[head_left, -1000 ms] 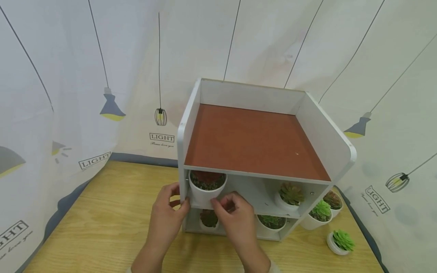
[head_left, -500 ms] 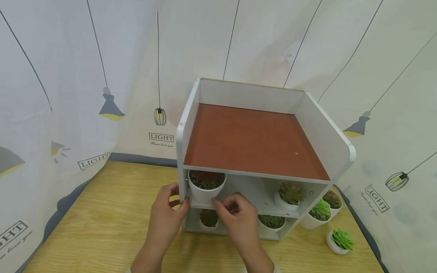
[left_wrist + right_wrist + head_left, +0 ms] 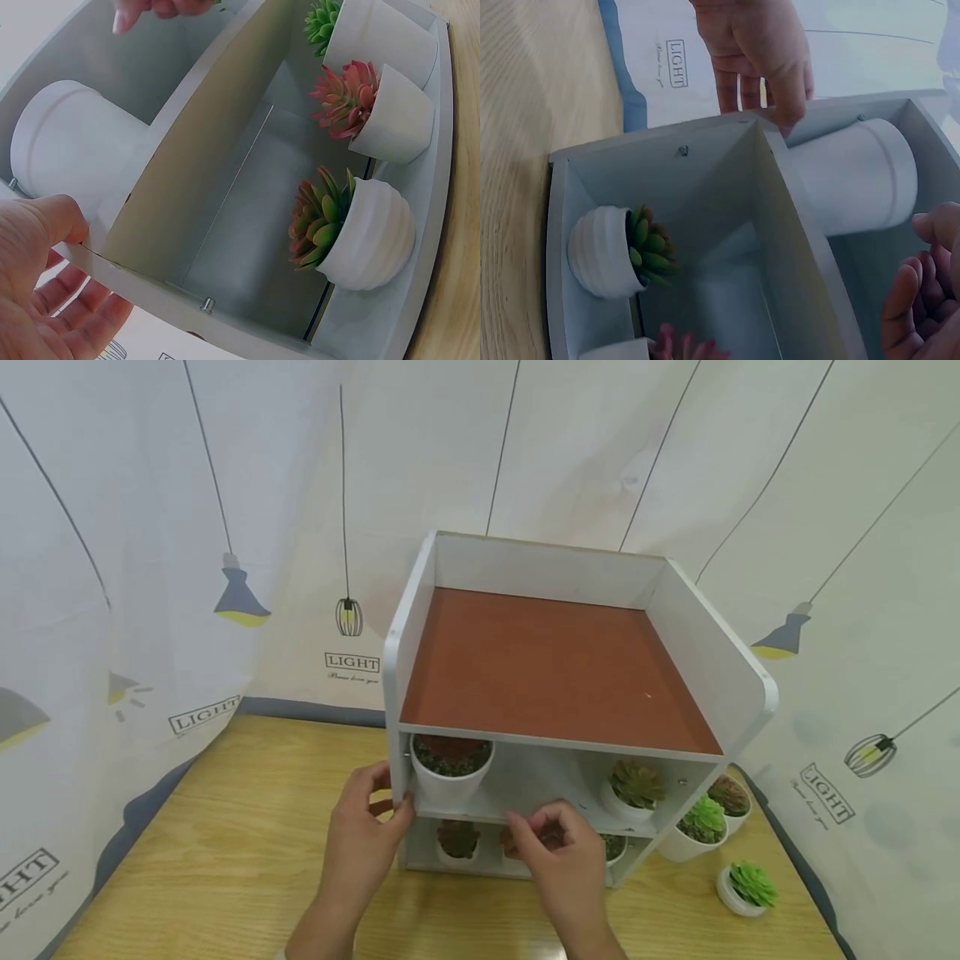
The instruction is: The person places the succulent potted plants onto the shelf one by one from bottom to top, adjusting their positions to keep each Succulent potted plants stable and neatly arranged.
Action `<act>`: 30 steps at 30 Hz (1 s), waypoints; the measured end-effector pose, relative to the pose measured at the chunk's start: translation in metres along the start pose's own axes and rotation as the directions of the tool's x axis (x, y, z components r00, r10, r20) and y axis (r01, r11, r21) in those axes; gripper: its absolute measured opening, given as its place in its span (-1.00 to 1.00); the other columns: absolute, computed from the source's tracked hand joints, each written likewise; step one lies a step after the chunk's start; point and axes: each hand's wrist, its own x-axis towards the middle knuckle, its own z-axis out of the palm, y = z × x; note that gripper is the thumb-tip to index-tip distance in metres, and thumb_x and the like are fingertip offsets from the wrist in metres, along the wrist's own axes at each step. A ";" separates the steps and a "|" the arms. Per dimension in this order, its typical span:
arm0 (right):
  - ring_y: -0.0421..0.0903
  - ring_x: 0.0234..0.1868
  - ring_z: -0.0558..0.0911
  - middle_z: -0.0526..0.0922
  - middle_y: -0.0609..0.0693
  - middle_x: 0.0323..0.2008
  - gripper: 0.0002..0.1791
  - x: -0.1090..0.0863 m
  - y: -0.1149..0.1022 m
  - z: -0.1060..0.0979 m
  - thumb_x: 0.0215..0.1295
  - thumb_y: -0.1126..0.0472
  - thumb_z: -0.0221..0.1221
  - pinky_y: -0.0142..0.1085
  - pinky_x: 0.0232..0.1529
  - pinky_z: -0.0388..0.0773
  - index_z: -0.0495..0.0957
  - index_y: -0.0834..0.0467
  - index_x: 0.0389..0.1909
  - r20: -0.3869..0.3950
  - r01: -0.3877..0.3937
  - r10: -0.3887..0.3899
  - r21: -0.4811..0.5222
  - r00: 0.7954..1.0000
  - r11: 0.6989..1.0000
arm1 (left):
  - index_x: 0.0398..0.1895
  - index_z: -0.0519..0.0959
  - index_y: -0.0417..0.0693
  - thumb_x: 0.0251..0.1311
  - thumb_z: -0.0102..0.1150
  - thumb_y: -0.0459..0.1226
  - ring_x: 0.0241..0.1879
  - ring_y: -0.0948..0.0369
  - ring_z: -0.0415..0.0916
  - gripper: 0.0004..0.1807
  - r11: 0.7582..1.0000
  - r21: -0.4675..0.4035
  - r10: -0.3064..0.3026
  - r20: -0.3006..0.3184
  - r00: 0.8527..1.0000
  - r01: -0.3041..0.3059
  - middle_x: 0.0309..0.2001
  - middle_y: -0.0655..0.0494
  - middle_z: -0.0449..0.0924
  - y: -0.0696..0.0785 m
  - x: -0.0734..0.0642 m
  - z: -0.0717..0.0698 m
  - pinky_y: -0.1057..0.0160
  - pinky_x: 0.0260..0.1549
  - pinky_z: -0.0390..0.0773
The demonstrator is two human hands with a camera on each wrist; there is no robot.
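A white shelf unit with a reddish-brown top stands on the table. My left hand grips its left side panel, thumb on the front edge and fingers outside. Just inside, on the middle tier, sits a large white pot with dark soil, its upper part hidden by the top board. My right hand hovers before the shelf with loosely curled fingers, holding nothing, apart from that pot. Below are a ribbed pot with a green-red succulent, a pink succulent pot and a green one.
A small potted succulent occupies the right of the middle tier. Right of the unit, two white pots stand close together, with a low green succulent nearer the table edge. A printed cloth hangs behind.
My right hand has left the base of the large white pot and moved right along the shelf front. My left hand keeps its grip, and the pot has stayed put.
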 end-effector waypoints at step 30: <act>-0.24 -0.57 0.57 0.63 -0.14 -0.44 -0.86 -0.004 0.014 -0.072 0.32 0.37 0.36 -0.48 -0.52 0.55 0.56 0.29 -0.28 -0.408 0.027 -0.043 -0.045 0.912 0.999 | 0.24 0.54 0.00 0.28 0.37 -0.37 0.14 0.15 0.50 -0.53 1.000 -0.019 -0.006 0.000 1.000 0.006 0.11 0.10 0.54 -0.001 0.001 0.001 0.07 0.12 0.70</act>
